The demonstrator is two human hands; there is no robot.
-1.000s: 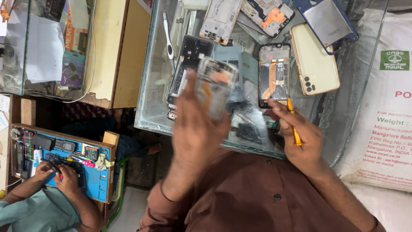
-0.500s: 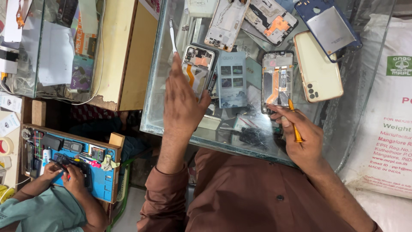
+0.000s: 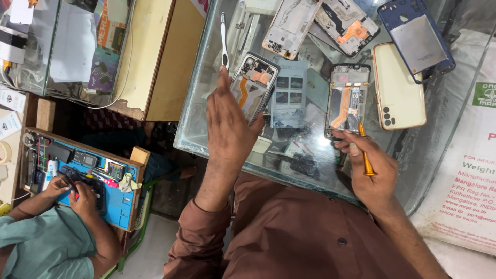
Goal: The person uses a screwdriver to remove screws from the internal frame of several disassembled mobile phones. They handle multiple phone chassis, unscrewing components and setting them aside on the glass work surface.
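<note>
Left hand [image 3: 227, 121] grips an opened phone [image 3: 253, 85]; right hand [image 3: 369, 165] pinches an orange screwdriver [image 3: 364, 155] beside another phone [image 3: 347, 101] — I'd steady the tip squarely before turning

Even, diffuse daylight across the frame, moderately bright; no single source discernible. Soft reflections and a pale glare patch on the glass counter [image 3: 206, 129], centre frame, near the right hand [image 3: 369, 165]. Shadow beneath the counter, lower centre, is dim. Focus sharp throughout; negligible motion blur. Slight wide-angle stretching at the left and right edges.
</note>
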